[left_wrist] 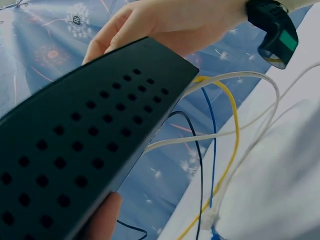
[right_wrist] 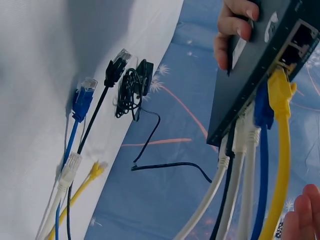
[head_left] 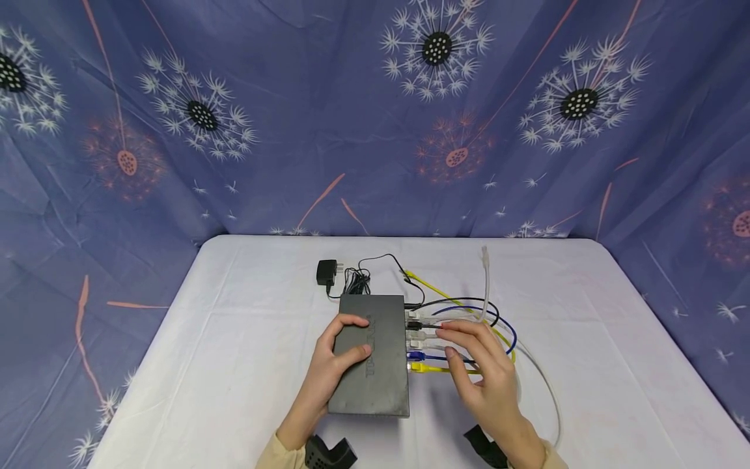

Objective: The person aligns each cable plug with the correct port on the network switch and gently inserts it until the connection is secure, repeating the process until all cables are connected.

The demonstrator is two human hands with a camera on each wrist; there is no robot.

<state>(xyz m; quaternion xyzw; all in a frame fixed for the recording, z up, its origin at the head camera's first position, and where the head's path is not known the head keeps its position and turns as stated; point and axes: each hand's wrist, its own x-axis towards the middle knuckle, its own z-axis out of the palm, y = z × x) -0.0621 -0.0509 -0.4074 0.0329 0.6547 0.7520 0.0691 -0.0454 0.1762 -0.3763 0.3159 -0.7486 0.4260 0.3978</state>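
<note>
A dark grey network switch (head_left: 383, 384) is gripped in my left hand (head_left: 334, 355), thumb and a finger lying on its top. The left wrist view shows fingertips (left_wrist: 106, 215) under its vented side (left_wrist: 75, 145). Several plugged cables leave its right edge: a yellow network cable (right_wrist: 282, 150), a blue one (right_wrist: 263, 130), white ones and a black one (head_left: 415, 325). Two open ports (right_wrist: 302, 36) sit beside the yellow plug. My right hand (head_left: 486, 365) hovers by these cables, fingers slightly bent and apart from them in the right wrist view.
On the white table (head_left: 234, 339), a black power adapter (head_left: 327, 272) with a bundled cord (head_left: 356, 281) lies behind the switch. Loose cable ends, with blue (right_wrist: 84, 100), black (right_wrist: 116, 67), white (right_wrist: 70, 170) and yellow (right_wrist: 95, 171) plugs, lie on the cloth. A patterned curtain (head_left: 328, 117) hangs behind.
</note>
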